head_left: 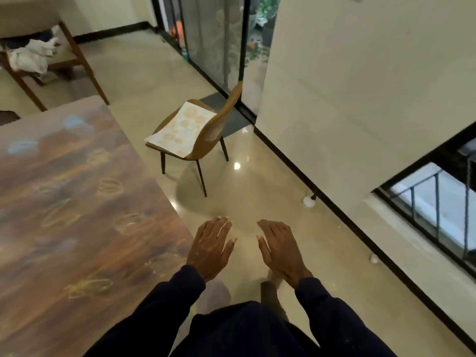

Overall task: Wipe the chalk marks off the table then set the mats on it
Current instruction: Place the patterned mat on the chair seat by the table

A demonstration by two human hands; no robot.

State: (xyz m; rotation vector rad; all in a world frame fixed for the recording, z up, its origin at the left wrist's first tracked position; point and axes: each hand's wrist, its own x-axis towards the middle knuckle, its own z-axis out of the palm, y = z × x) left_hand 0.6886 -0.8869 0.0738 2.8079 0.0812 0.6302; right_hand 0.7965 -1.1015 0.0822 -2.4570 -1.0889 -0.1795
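Note:
A brown wooden table (pixel 77 253) fills the left side, covered with blue and yellow chalk marks (pixel 110 186). Patterned white mats (pixel 180 130) lie stacked on the seat of a tan chair (pixel 221 112) ahead, past the table's corner. My left hand (pixel 211 246) and my right hand (pixel 278 248) hover palm down over the floor, to the right of the table edge. Both hold nothing, with fingers spread. Dark sleeves cover my arms.
A second wooden chair (pixel 74 50) at the back left holds crumpled white cloths (pixel 31 55). A glass sliding door (pixel 219 39) stands behind the tan chair. A wall (pixel 360 99) with a low barred window (pixel 438 207) runs along the right. Glossy floor lies between.

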